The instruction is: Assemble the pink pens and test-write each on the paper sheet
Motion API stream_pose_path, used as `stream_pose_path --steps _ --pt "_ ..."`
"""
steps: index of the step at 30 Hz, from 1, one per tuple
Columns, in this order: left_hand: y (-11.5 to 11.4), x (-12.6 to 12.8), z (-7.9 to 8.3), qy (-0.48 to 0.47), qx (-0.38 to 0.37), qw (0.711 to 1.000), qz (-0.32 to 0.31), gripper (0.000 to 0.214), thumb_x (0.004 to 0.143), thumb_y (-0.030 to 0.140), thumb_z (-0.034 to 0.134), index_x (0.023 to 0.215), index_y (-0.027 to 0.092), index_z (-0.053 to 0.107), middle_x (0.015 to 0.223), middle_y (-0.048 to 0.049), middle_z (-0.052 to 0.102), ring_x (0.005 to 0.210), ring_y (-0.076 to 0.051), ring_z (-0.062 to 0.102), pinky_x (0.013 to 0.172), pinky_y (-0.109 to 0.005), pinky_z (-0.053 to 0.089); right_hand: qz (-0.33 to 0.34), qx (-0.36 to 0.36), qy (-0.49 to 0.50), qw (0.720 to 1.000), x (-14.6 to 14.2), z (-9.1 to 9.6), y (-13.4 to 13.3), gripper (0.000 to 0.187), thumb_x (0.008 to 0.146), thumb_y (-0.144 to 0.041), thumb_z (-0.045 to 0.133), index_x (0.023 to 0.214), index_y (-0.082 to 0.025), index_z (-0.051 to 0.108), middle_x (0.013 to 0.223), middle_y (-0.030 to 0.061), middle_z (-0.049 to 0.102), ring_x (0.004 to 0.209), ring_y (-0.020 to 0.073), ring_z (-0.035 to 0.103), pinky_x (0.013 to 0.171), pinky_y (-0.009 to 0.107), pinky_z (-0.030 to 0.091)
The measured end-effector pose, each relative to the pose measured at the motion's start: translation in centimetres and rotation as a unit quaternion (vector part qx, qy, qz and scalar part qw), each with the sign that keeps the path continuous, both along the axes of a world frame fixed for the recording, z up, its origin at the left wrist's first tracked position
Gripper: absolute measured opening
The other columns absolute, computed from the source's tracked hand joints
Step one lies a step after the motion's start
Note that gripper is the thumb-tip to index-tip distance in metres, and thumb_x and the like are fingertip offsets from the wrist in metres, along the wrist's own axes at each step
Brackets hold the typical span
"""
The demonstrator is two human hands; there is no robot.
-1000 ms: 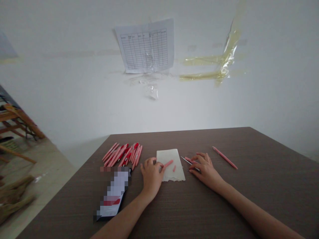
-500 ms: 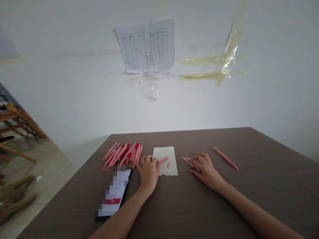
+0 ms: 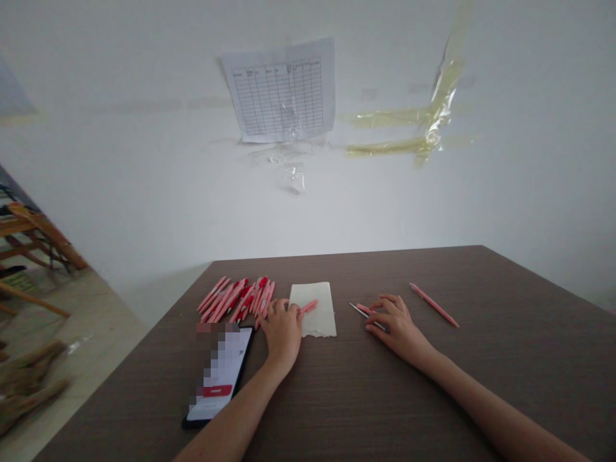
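Note:
My left hand [image 3: 282, 328] lies on the table with its fingers curled on the left edge of a pale paper sheet [image 3: 315, 312], pinching a short pink pen piece [image 3: 308, 306] that rests on the sheet. My right hand [image 3: 395, 323] rests further right, its fingers bent over a thin pen refill [image 3: 360, 311] and a pink pen part [image 3: 364, 308]. A pile of several pink and red pens [image 3: 239, 298] lies just left of my left hand.
A phone [image 3: 219, 373] with a lit screen lies by my left forearm. One whole pink pen [image 3: 434, 305] lies alone at the right. The brown table [image 3: 366, 398] meets a white wall with a taped printed sheet [image 3: 282, 88]. Wooden furniture [image 3: 33, 240] stands at the left.
My left hand has dragged the paper sheet and the pink piece to the left, toward the pen pile. My right hand has stayed in place.

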State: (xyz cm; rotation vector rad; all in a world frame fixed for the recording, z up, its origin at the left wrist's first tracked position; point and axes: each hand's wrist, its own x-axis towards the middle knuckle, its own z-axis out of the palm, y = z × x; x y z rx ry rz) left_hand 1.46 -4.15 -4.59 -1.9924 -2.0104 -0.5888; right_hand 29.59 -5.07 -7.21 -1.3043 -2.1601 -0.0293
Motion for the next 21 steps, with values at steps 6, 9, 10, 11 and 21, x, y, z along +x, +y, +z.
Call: stream_pose_path --steps 6,9,10,11,21 --pt "-0.4 0.0 -0.4 0.006 0.004 1.000 -0.013 0.028 0.091 0.034 0.054 0.113 0.022 0.065 0.121 -0.0113 0.062 0.117 -0.032 0.049 0.100 -0.052 0.036 -0.023 -0.001 0.012 1.000 1.6 0.5 0.8 0.024 0.095 -0.033 0.050 0.104 -0.026 0.071 0.111 0.0090 0.066 0.110 0.0275 0.053 0.099 0.048 0.043" --pt "-1.0 0.1 -0.6 -0.001 -0.012 0.999 -0.031 0.042 0.089 0.042 0.057 0.124 0.018 0.059 0.125 -0.0151 0.061 0.120 -0.034 0.049 0.102 -0.052 0.036 -0.058 0.001 -0.007 0.998 3.1 -0.4 1.7 0.033 0.096 -0.028 0.043 0.119 -0.020 0.066 0.120 0.0117 0.065 0.116 0.0275 0.052 0.102 0.048 0.042" --pt "-1.1 0.1 -0.7 -0.005 -0.021 0.999 -0.037 0.047 0.088 0.044 0.058 0.126 0.016 0.058 0.127 -0.0164 0.061 0.122 -0.035 0.049 0.102 -0.053 0.036 -0.070 0.001 -0.019 0.997 3.6 -0.9 2.0 0.037 0.096 -0.027 0.041 0.124 -0.020 0.063 0.125 0.0120 0.063 0.119 0.0276 0.052 0.103 0.048 0.042" --pt "-1.2 0.1 -0.8 -0.009 -0.030 0.999 -0.043 0.050 0.087 0.045 0.058 0.128 0.015 0.056 0.128 -0.0175 0.060 0.123 -0.035 0.049 0.103 -0.053 0.036 -0.086 -0.002 -0.030 0.996 4.1 -1.4 2.3 0.039 0.095 -0.026 0.039 0.128 -0.019 0.060 0.130 0.0126 0.061 0.123 0.0281 0.051 0.104 0.049 0.041" --pt "-1.1 0.3 -1.0 -0.011 -0.063 0.997 -0.046 0.048 0.089 0.044 0.055 0.126 0.014 0.057 0.134 -0.0186 0.057 0.127 -0.035 0.046 0.106 -0.055 0.034 -0.156 -0.070 -0.110 0.979 5.1 -2.5 2.8 0.043 0.096 -0.025 0.035 0.132 -0.019 0.059 0.140 0.0119 0.055 0.129 0.0310 0.049 0.106 0.051 0.038"
